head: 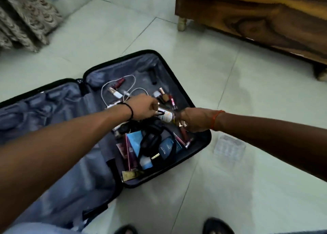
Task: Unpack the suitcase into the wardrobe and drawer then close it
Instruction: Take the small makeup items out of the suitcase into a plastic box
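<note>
Both grips are down in the suitcase's right half: my left hand has its fingers curled round something dark beside a white bottle, though I cannot make out exactly what it pinches; my right hand is curled round a small slim item, a gold-tipped stick showing under the knuckles. Black band on the left wrist, orange thread on the right.

I see the suitcase lying wide open on the tiled floor, black shell, grey lining. Its left half shows only lining and straps. The right half carries the clutter: a white charging cable looped near the top, lipsticks and small tubes scattered round it, black headphones lower down, a light blue box just beside them, a dark pouch touching the headphones, a gold packet at the near edge.

A clear plastic case rests on the floor right of the suitcase. Wooden furniture stands at top right, patterned fabric at top left.
</note>
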